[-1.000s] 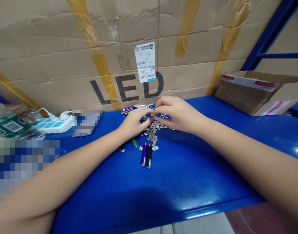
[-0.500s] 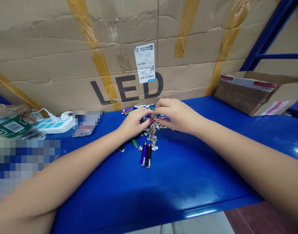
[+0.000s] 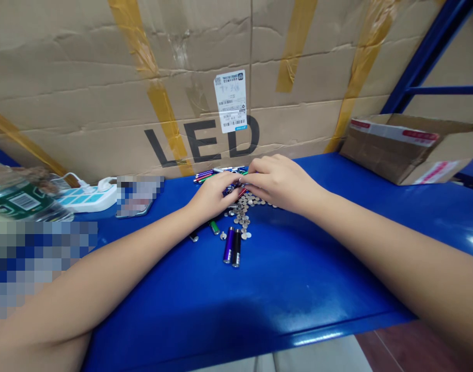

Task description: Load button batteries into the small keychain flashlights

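Observation:
My left hand (image 3: 215,192) and my right hand (image 3: 277,181) meet over a pile on the blue table, fingers bent in and fingertips together. Whatever they pinch is small and mostly hidden behind the fingers. A bit of red shows just under the fingertips; I cannot tell if it is held. Shiny coloured metal tubes (image 3: 205,175) lie behind my hands. Small round silver discs, like button cells (image 3: 242,209), are scattered beneath and in front of them. Nearer me, a purple tube (image 3: 229,245) and a black tube (image 3: 236,249) lie side by side. A green tube (image 3: 214,227) rests by my left wrist.
A large carton (image 3: 198,62) marked LED stands along the back. On the left are a bottle (image 3: 23,199), a white power strip (image 3: 87,199) with plugs, and a phone (image 3: 138,199), partly blurred. An opened cardboard box (image 3: 391,147) sits at the right near a blue metal frame (image 3: 426,57).
My right hand's fingers have closed in slightly against my left fingertips. The tubes and discs on the table lie as before.

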Demonstrator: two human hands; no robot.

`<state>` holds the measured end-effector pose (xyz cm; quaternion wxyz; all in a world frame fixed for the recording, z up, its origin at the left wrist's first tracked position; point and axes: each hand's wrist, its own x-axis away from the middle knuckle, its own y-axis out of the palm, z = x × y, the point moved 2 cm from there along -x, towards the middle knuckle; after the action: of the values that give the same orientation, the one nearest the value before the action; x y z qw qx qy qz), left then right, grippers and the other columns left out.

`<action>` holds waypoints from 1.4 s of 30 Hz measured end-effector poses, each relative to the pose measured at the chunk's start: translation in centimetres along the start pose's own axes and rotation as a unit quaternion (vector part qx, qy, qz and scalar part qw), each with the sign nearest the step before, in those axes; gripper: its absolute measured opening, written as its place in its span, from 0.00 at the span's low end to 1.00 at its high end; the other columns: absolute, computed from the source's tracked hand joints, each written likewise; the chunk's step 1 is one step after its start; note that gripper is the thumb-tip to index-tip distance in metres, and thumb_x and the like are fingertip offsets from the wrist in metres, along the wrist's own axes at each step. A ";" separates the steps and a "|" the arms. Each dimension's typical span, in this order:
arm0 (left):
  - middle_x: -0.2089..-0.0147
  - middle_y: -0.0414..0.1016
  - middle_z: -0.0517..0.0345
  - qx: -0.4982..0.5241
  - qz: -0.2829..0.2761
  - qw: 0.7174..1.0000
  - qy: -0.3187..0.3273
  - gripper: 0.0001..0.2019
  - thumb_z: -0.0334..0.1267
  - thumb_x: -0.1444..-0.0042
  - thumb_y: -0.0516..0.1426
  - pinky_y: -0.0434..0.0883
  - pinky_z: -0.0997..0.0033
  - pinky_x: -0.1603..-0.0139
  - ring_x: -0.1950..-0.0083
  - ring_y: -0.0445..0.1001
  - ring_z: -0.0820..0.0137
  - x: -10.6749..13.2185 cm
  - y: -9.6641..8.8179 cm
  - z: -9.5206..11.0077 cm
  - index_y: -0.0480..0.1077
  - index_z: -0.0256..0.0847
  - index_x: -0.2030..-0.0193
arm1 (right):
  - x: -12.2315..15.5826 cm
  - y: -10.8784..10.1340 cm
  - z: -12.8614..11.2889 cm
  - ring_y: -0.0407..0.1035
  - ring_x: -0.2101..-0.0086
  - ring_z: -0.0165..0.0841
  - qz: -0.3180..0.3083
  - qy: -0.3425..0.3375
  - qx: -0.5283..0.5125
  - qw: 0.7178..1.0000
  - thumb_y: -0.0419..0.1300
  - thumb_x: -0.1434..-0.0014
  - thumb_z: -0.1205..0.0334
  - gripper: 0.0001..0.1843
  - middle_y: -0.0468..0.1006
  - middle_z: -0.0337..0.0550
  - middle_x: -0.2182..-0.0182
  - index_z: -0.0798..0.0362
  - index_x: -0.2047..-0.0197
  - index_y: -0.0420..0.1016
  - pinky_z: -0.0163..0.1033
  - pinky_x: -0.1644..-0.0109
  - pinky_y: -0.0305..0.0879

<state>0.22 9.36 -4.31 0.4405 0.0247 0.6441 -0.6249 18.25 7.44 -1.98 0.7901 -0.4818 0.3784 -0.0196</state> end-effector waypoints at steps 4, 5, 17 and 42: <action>0.57 0.75 0.52 -0.043 0.026 0.999 0.001 0.15 0.33 0.39 0.53 0.70 0.63 0.52 0.54 0.72 0.65 0.0 -0.5 0.0 0.70 0.38 0.46 | -0.3 0.3 0.2 0.69 0.65 0.35 0.056 0.150 -0.209 0.965 0.59 0.42 0.62 0.06 0.75 0.46 0.64 0.54 0.61 0.74 0.42 0.61 0.64; 0.58 0.74 0.52 -0.055 0.033 0.998 -0.003 0.16 0.34 0.38 0.52 0.70 0.63 0.53 0.55 0.71 0.65 0.0 -0.5 -0.1 0.69 0.38 0.44 | -0.4 0.5 0.3 0.70 0.66 0.34 0.073 0.229 -0.300 0.923 0.59 0.43 0.63 0.05 0.75 0.45 0.64 0.54 0.62 0.72 0.41 0.61 0.66; 0.58 0.77 0.52 -0.121 -0.084 0.987 0.057 0.08 0.34 0.39 0.56 0.68 0.63 0.54 0.56 0.73 0.64 -1.2 -1.4 -0.7 0.72 0.40 0.54 | 0.0 2.3 -0.3 0.75 0.68 0.30 -0.048 0.488 -0.745 0.452 0.52 0.37 0.72 0.09 0.79 0.46 0.71 0.58 0.63 0.73 0.34 0.61 0.75; 0.58 0.79 0.53 -0.209 -0.171 0.963 0.008 0.10 0.37 0.38 0.54 0.69 0.64 0.58 0.55 0.76 0.59 -1.7 -2.0 0.5 0.72 0.41 0.53 | 0.3 2.5 0.4 0.78 0.66 0.28 -0.026 0.492 -0.649 0.579 0.57 0.42 0.78 0.10 0.81 0.45 0.70 0.56 0.63 0.75 0.33 0.57 0.76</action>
<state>0.39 9.46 -1.65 0.3175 -0.1733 0.7588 -0.5417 17.92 8.99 -4.02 -0.0421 -0.7923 0.6082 -0.0235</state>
